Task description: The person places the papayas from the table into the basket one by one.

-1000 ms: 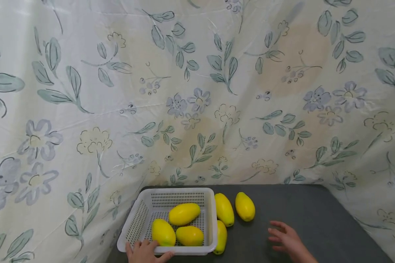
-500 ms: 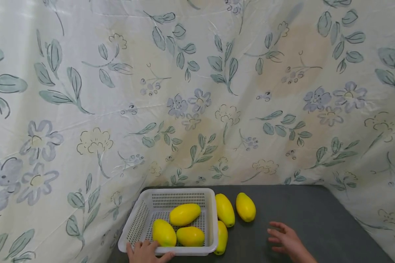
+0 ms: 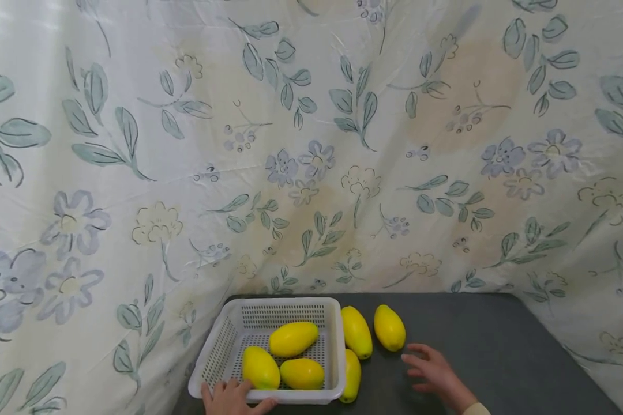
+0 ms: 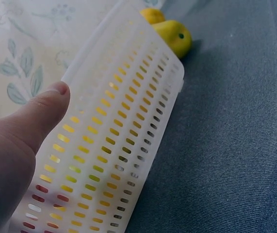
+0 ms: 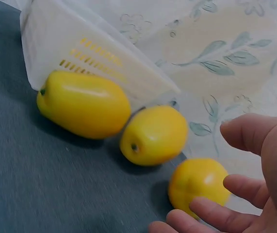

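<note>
My left hand (image 3: 233, 399) grips the near rim of a white perforated plastic basket (image 3: 311, 397); in the left wrist view its thumb lies along the outer wall, the fingers partly hidden behind it. Inside lie three oblong yellow fruits (image 3: 293, 339), smooth and mango-like. Along the basket's right side rest a far fruit (image 3: 357, 332) and a near fruit (image 3: 350, 377). A third loose fruit (image 3: 389, 328) lies farther right. Beside it hovers my right hand (image 3: 433, 372), holding nothing, fingers spread; in the right wrist view its fingertips overlap that fruit (image 5: 199, 182).
A dark grey cloth-like surface (image 3: 477, 328) carries the basket and fruits, extending right. Behind and on both sides hangs a pale curtain (image 3: 311, 230) printed with leaves and flowers, close to the basket's left side.
My right hand has moved left and slightly up, closer to the rightmost loose fruit. My left hand keeps its hold on the basket rim, and the fruits stay where they were.
</note>
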Motion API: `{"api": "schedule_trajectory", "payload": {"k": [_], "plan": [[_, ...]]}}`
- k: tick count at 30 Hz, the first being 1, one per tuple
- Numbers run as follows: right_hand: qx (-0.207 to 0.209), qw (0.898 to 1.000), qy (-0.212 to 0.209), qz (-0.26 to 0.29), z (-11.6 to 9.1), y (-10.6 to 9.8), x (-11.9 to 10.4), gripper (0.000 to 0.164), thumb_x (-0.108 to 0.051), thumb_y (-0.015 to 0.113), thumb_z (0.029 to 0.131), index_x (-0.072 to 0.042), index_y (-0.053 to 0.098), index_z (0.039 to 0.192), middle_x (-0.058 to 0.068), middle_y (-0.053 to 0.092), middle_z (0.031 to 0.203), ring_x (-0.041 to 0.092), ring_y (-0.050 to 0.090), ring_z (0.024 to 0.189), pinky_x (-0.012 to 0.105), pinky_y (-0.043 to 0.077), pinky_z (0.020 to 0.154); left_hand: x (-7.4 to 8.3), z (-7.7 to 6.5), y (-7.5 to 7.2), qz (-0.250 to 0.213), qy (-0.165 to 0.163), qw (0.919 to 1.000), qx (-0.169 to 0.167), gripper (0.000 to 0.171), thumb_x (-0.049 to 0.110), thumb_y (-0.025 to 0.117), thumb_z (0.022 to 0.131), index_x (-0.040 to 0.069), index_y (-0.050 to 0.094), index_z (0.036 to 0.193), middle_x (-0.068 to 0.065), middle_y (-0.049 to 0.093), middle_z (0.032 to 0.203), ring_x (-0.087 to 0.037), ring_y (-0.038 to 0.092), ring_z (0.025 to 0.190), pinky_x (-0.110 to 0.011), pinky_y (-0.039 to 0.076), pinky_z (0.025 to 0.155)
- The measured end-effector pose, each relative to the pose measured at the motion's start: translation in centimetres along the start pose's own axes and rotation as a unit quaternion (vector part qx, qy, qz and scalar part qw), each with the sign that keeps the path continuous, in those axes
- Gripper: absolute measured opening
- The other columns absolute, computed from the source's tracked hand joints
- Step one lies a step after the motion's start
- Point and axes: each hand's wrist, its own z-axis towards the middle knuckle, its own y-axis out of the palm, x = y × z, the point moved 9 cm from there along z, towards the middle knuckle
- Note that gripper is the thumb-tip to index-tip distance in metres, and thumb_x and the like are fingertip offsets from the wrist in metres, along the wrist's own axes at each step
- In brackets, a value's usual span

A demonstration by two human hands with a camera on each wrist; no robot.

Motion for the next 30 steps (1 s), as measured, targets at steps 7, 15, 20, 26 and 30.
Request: {"api": "schedule_trajectory", "payload": {"k": [7,15,20,26,30], "plan": [[-0.015,0.999,-0.004,-0.038,0.9,3.9,-0.9,0.082,-0.052,0.070,0.084,0.008,0.045,0.135,0.033,0.050,0.130,0.035,0.066,0.094,0.048,0.058,0.069,-0.4,0.1,0.5,-0.012,0.002,0.9997,-0.020,0.090,0.093,0.050,0.061,0.015,0.070,0.101,-0.014,0.063,0.103,-0.046,0.049,0.108,-0.080,0.000,0.103],[-0.038,0.997,-0.013,-0.063,1.9,8.4,-0.8,0.076,-0.050,0.068,0.086,0.008,0.049,0.131,0.028,0.059,0.116,0.032,0.066,0.086,0.050,0.058,0.065,-0.4,0.1,0.4,-0.028,0.003,0.9994,-0.018,0.085,0.091,0.053,0.060,0.017,0.071,0.098,-0.012,0.063,0.101,-0.043,0.050,0.107,-0.081,0.001,0.102],[-0.030,0.997,0.005,-0.073,2.7,10.0,-0.6,0.076,-0.051,0.070,0.084,0.008,0.050,0.128,0.024,0.062,0.107,0.031,0.065,0.082,0.047,0.059,0.061,-0.3,0.0,0.0,-0.036,0.005,0.9993,0.001,0.082,0.090,0.055,0.060,0.017,0.070,0.094,-0.009,0.063,0.097,-0.041,0.051,0.104,-0.081,0.001,0.103],[-0.019,0.995,0.028,-0.093,3.6,11.3,-0.1,0.077,-0.050,0.073,0.081,0.009,0.052,0.124,0.024,0.061,0.106,0.032,0.065,0.080,0.047,0.059,0.060,-0.2,-0.1,-0.4,-0.042,0.003,0.9990,0.016,0.082,0.090,0.057,0.059,0.015,0.069,0.091,-0.009,0.062,0.095,-0.039,0.051,0.102,-0.080,-0.001,0.104],[-0.019,0.995,0.025,-0.097,3.8,11.8,-0.1,0.081,-0.051,0.074,0.080,0.011,0.051,0.125,0.025,0.062,0.107,0.031,0.066,0.080,0.048,0.058,0.059,-0.2,-0.2,-0.5,-0.044,0.002,0.9989,0.016,0.083,0.090,0.057,0.058,0.015,0.069,0.092,-0.009,0.062,0.095,-0.040,0.050,0.102,-0.080,-0.001,0.103]]}}
